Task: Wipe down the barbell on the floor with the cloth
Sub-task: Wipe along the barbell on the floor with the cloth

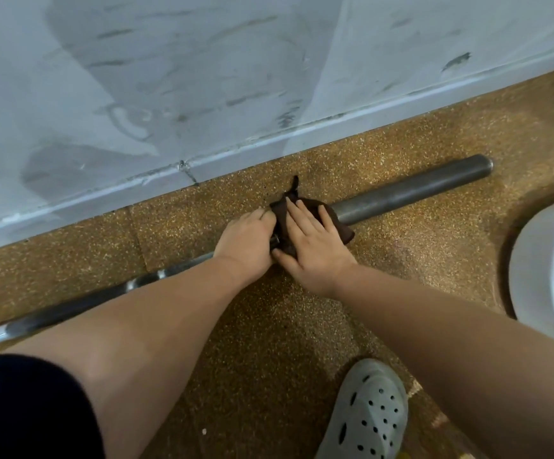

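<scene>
Dim, flat indoor light; soft shadows across wall (136,77) upper left. Wide-angle bend at edges. Barbell (411,190) blurs lower left, faint glint.

a gym-like room: speckled brown rubber floor (269,326) across the lower frame, a steel barbell (411,190) lying on it, a scuffed grey wall (169,77) above.

Under the right hand (315,246) the cloth (282,223) is dark brown, nearly black. The barbell (411,190) is dull grey steel right of the grip, shinier silver left of it. The floor (202,210) is ochre, speckled pale (like cork). The wall (169,77) beyond is whitish with grey smears. The clog (368,415) nearer the person is pale grey, dotted with dark holes
</scene>
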